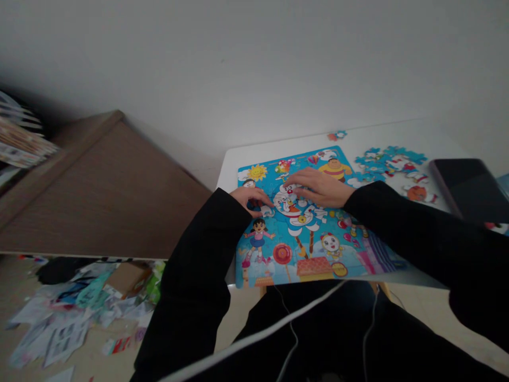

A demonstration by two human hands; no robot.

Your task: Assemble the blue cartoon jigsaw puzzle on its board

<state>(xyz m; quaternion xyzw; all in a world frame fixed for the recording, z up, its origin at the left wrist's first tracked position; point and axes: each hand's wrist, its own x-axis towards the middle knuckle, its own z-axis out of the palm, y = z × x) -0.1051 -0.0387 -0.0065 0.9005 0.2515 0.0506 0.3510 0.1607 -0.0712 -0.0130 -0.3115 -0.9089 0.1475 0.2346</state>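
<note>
Lightly, the left hand (250, 199) and right hand (322, 188) lie open on a cartoon jigsaw puzzle (286, 249), fingers spread, with no grip on anything that shows. The left hand rests on the puzzle's left part, the right across its upper middle. The puzzle sits on a white table (397, 132), with loose blue puzzle pieces (387, 163) and a black smartphone (469, 188) right of it.

The jigsaw puzzle (294, 249) and its loose pieces (389, 162) look like printed cardboard with a slight sheen, on a smooth matt white counter (397, 135). The phone (469, 191) is glossy dark glass, the sleeves (417, 233) matt black cloth, the panel (119, 196) wood-grain laminate.
</note>
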